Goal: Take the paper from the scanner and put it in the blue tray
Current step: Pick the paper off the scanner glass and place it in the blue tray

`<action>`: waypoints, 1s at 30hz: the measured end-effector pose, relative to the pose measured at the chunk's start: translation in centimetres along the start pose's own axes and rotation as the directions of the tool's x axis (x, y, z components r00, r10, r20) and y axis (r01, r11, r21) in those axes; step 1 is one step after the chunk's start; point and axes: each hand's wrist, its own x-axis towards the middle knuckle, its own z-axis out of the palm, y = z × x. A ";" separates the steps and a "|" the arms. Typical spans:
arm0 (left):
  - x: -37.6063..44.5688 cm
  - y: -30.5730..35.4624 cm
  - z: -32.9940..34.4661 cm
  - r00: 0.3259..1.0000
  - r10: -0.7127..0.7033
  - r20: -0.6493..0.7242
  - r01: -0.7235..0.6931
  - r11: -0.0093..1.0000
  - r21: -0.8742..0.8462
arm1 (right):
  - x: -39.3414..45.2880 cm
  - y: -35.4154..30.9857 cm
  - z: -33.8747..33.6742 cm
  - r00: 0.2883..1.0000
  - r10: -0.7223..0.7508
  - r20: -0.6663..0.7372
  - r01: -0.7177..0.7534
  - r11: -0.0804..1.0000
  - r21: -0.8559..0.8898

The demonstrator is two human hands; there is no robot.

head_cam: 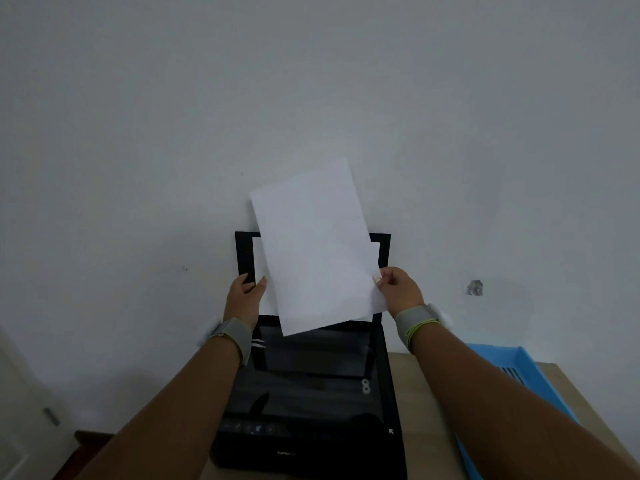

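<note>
**Paper lifted clear of the scanner**

I see the right hand (398, 289) pinching the paper (311, 251) at its right edge, thumb and fingers closed on it. The sheet hangs tilted above the glass of the scanner (311, 393). Left hand (244, 294) clasps the raised lid (244, 251) by its left edge. Blue tray (519, 362) sits on the table (426, 393), right of the scanner.

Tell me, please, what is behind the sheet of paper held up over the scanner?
Behind the paper stands the raised scanner lid, with its black frame and white inner pad showing at both sides. The lid's middle is covered by the sheet.
</note>
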 end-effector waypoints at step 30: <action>-5.1 1.2 3.4 0.996 0.062 0.068 -0.055 0.993 -0.102 | -1.2 2.4 -3.2 0.994 0.107 -0.028 -0.098 0.968 0.229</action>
